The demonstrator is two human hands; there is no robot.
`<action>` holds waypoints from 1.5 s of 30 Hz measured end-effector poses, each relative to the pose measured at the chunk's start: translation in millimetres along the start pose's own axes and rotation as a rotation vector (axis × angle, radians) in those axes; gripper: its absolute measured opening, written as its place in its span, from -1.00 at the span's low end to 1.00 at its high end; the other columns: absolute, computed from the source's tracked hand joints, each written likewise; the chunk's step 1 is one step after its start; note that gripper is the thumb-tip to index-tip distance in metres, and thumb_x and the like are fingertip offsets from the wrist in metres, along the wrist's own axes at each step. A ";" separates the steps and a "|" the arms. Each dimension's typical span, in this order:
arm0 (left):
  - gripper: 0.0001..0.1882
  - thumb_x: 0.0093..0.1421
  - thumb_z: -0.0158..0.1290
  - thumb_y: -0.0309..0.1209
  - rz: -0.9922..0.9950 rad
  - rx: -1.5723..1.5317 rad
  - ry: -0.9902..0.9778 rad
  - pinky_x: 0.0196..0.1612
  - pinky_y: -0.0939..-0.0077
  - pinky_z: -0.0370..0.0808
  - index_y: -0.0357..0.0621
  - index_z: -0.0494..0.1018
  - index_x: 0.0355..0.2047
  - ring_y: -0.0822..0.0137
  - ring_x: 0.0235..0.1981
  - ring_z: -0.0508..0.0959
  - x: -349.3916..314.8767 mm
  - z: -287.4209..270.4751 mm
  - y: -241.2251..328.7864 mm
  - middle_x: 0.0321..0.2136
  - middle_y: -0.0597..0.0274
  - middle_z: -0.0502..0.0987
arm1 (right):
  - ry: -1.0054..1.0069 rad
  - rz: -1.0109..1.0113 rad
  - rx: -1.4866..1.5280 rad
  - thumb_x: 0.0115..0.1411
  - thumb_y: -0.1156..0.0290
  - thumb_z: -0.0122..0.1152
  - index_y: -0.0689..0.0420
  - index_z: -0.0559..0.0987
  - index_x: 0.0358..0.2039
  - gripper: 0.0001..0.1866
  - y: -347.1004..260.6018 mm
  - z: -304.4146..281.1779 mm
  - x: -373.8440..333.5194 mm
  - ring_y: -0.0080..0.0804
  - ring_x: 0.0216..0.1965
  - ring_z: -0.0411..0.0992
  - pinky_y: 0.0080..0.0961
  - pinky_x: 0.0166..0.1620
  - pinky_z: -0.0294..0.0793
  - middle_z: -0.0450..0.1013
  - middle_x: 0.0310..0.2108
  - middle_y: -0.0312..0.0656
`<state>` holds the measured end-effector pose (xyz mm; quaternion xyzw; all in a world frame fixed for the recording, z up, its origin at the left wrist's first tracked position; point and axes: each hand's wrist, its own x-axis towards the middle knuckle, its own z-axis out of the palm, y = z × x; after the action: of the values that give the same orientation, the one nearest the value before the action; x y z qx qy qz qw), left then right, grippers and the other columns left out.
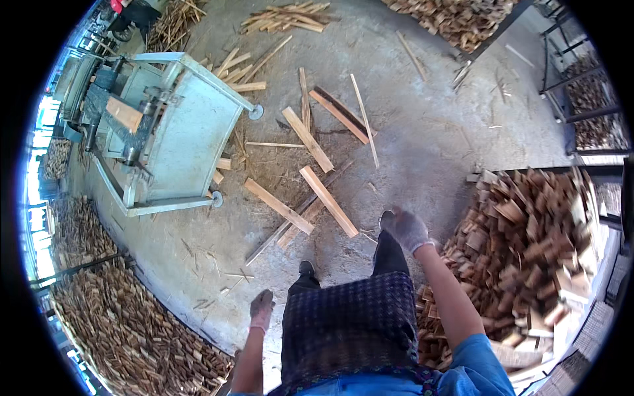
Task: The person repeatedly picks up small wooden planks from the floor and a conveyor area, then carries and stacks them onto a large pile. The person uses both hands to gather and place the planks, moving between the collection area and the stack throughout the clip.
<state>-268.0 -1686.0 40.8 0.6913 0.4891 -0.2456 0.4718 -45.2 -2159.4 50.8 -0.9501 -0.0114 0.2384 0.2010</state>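
Here we stand on a concrete floor [422, 132], dusty and strewn with splinters. Ahead to our left sits a pale blue-grey machine [178, 132] on small wheels, a wood block on its top. Right of us a big heap of offcuts [528, 244] piles up against a dark frame; another heap [125, 330] runs along the lower left, and a further pile [456, 16] lies at the top edge. Between machine and right heap, loose planks [327, 198] lie scattered on the floor, some crossing each other, just ahead of our feet. Our right hand [406, 228], in a grey glove, hangs near the edge of the right heap, fingers loosely curled, holding nothing we can see. Our left hand [262, 307], also gloved, hangs low over bare floor, fingers half curled, empty, well apart from the planks.
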 end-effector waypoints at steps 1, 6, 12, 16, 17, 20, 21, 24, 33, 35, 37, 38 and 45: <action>-0.47 0.26 0.18 -0.10 -0.047 -0.026 0.008 -0.38 0.49 0.48 -0.20 0.51 0.10 0.44 -0.40 0.57 -4.0 12.4 -2.0 -0.28 0.29 0.59 | -0.068 0.013 0.004 0.19 0.03 0.28 0.19 0.50 -0.02 -0.48 17.6 30.7 9.4 0.17 -0.12 0.57 -0.09 -0.03 0.56 0.58 -0.23 0.14; -0.34 0.23 0.23 -0.14 -0.199 -0.061 0.007 -0.22 0.45 0.53 -0.25 0.38 0.24 0.36 -0.25 0.61 9.4 91.3 4.0 -0.05 0.17 0.59 | -0.521 0.125 0.045 0.10 -0.02 0.34 0.22 0.48 -0.02 -0.38 44.4 100.0 60.8 0.13 -0.10 0.57 -0.07 -0.04 0.56 0.57 -0.14 0.14; -0.07 0.22 0.15 0.07 -0.220 0.399 -0.056 -0.14 0.41 0.53 -0.38 0.17 0.36 0.21 -0.13 0.56 226.8 208.8 -32.1 0.05 -0.01 0.51 | -0.524 0.060 0.035 -0.10 -0.08 0.50 0.21 0.30 0.25 0.01 86.8 318.5 176.9 0.01 0.10 0.48 -0.14 0.09 0.50 0.44 0.10 0.11; 0.05 0.17 0.12 0.23 -0.138 0.309 0.176 0.26 0.38 0.30 -0.33 0.10 0.41 0.12 0.21 0.39 351.8 275.2 -14.9 0.23 -0.15 0.38 | -0.243 0.076 0.084 -0.10 0.07 0.56 0.18 0.21 0.29 0.03 52.7 430.5 230.7 -0.02 0.10 0.43 -0.08 0.09 0.45 0.39 0.09 0.04; 0.08 0.14 0.13 0.25 -0.234 0.171 0.141 0.31 0.39 0.21 -0.32 0.11 0.41 0.13 0.27 0.33 385.1 281.8 -13.3 0.29 -0.14 0.32 | -0.177 0.107 0.044 -0.10 0.09 0.55 0.18 0.20 0.29 0.02 42.4 457.6 237.0 -0.03 0.08 0.44 -0.07 0.07 0.45 0.40 0.07 0.03; 0.03 0.11 0.18 0.21 -0.417 -0.045 0.146 0.26 0.33 0.29 -0.29 0.19 0.38 0.15 0.27 0.34 461.2 280.9 -35.4 0.33 -0.05 0.28 | -0.126 0.150 0.069 -0.07 0.18 0.51 0.18 0.23 0.25 -0.07 39.3 501.2 242.8 -0.06 0.02 0.45 -0.11 0.03 0.46 0.41 -0.01 0.03; -0.02 0.10 0.19 0.14 -0.389 -0.010 0.150 0.23 0.26 0.32 -0.31 0.21 0.34 0.13 0.23 0.36 464.8 283.7 -46.2 0.30 -0.04 0.31 | -0.113 0.164 0.090 -0.06 0.21 0.49 0.18 0.25 0.24 -0.11 44.8 502.8 243.9 -0.07 0.01 0.45 -0.13 0.02 0.47 0.41 -0.03 0.03; -0.19 0.09 0.24 -0.06 -0.283 -0.053 0.196 0.09 0.15 0.41 -0.33 0.29 0.22 0.12 0.08 0.43 457.8 312.9 -20.3 0.14 0.00 0.40 | -0.214 0.039 0.180 -0.05 0.30 0.40 0.20 0.27 0.19 -0.21 71.2 495.9 250.0 -0.04 -0.02 0.48 -0.12 -0.02 0.53 0.42 -0.06 0.09; -0.59 0.14 0.21 -0.49 -0.233 -0.479 0.127 -0.35 0.51 0.46 -0.26 0.35 -0.03 0.42 -0.42 0.47 330.5 304.9 -74.8 -0.36 0.28 0.46 | 0.141 -0.167 0.135 0.10 0.30 0.34 0.31 0.33 0.12 -0.36 -1.9 361.4 418.2 0.07 0.01 0.48 -0.06 0.04 0.56 0.41 -0.05 0.16; -0.62 0.15 0.21 -0.44 -0.151 -0.559 0.063 -0.36 0.52 0.47 -0.19 0.36 -0.06 0.40 -0.40 0.48 340.8 296.2 -97.6 -0.37 0.29 0.44 | 0.202 -0.164 0.047 0.12 0.22 0.32 0.29 0.37 0.13 -0.36 -8.0 370.8 454.6 0.02 0.09 0.44 -0.13 0.14 0.49 0.40 0.03 0.17; -0.61 0.13 0.24 -0.43 -0.112 -0.564 0.015 -0.32 0.46 0.50 -0.16 0.36 -0.06 0.39 -0.36 0.49 347.8 292.3 -92.2 -0.36 0.27 0.43 | 0.169 -0.130 -0.042 0.13 0.17 0.30 0.26 0.36 0.18 -0.33 10.4 389.4 484.2 -0.02 0.14 0.44 -0.17 0.18 0.47 0.42 0.09 0.19; -0.60 0.14 0.23 -0.43 -0.144 -0.622 0.019 -0.31 0.43 0.51 -0.16 0.35 -0.06 0.39 -0.35 0.50 345.0 297.2 -83.8 -0.34 0.26 0.43 | 0.084 -0.149 -0.086 0.13 0.16 0.29 0.24 0.33 0.23 -0.29 6.9 394.8 484.6 -0.05 0.15 0.45 -0.17 0.17 0.49 0.43 0.11 0.21; -0.63 0.18 0.23 -0.45 -0.229 -1.075 -0.110 -0.24 0.36 0.53 -0.05 0.38 -0.03 0.39 -0.27 0.52 351.3 368.5 -3.5 -0.26 0.31 0.51 | -0.218 0.105 0.234 0.15 0.05 0.36 0.25 0.29 0.24 -0.21 -0.4 404.7 455.0 0.00 0.03 0.55 -0.09 0.09 0.56 0.55 -0.04 0.10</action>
<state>-85.3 -1858.4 -402.0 0.2814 0.5924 -0.0466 0.7534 172.9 -1953.1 -479.1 -0.8880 0.0442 0.3498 0.2952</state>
